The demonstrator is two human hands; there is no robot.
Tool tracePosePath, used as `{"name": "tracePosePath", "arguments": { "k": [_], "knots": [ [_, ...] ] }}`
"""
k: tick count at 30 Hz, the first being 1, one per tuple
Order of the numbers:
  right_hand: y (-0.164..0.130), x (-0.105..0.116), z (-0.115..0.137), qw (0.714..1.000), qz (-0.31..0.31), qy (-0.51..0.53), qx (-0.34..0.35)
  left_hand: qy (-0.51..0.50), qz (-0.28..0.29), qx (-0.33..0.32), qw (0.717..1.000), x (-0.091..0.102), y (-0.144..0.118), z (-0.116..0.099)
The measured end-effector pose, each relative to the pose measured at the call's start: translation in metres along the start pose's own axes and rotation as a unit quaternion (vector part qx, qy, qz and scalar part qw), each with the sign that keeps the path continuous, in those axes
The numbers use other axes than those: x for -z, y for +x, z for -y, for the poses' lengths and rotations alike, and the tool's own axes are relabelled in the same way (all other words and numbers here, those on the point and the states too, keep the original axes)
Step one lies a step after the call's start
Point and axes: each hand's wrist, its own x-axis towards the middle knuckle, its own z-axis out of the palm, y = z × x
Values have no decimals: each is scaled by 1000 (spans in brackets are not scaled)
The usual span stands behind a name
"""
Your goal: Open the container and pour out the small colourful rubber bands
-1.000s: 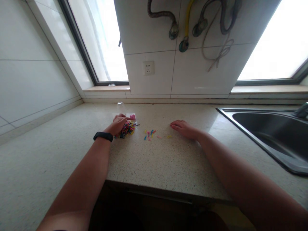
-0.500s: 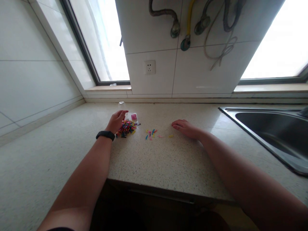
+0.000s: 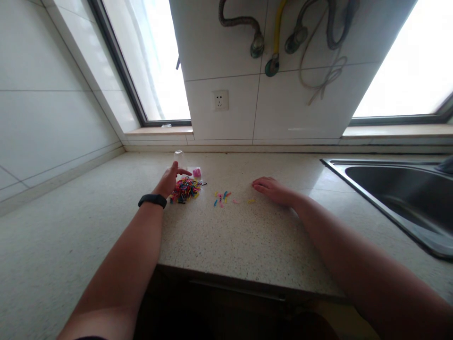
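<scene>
Forearms enter from the near edge of the countertop (image 3: pixel 226 245), both stretched forward toward its far side. Left arm runs straight, a black wristband (image 3: pixel 152 200) on the wrist. Left hand (image 3: pixel 170 179) is raised slightly, fingers spread and loose, index and thumb pointing away; it grips nothing. It sits just at the left side of a heap of small coloured pieces (image 3: pixel 184 189), touching or nearly touching it; contact cannot be resolved. Heap lies toward the far left-centre of the countertop.

Right arm angles in from the near right corner. Right hand (image 3: pixel 272 188) lies palm down, flat on the surface, fingers extended and together, pointing left, holding nothing. Between the two hands, a sparse scatter of loose pieces (image 3: pixel 223 197), blue, pink and yellow, apart from the heap.

Just beyond the heap: a small pink item (image 3: pixel 197 172) on what looks like clear packaging, and a clear rounded object (image 3: pixel 179 154) nearer the back edge; neither can be identified. Steel sink (image 3: pixel 389 189) is set in the right end. On the tiled wall behind, a socket (image 3: pixel 220 100) and hanging hoses (image 3: pixel 276 38), windows either side.
</scene>
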Motion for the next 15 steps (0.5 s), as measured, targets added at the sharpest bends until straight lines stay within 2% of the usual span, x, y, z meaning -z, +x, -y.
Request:
{"name": "tracePosePath", "arguments": {
  "k": [6,10,15],
  "knots": [
    [-5,4,26,998,-8,-37,53,80,-2,15,997,2,1,2],
    [-7,5,45,996,36,-1,88,55,12,21,998,-1,0,1],
    [-7,2,47,993,39,0,113,52,13,13,998,-2,-3,-6]
  ]
}}
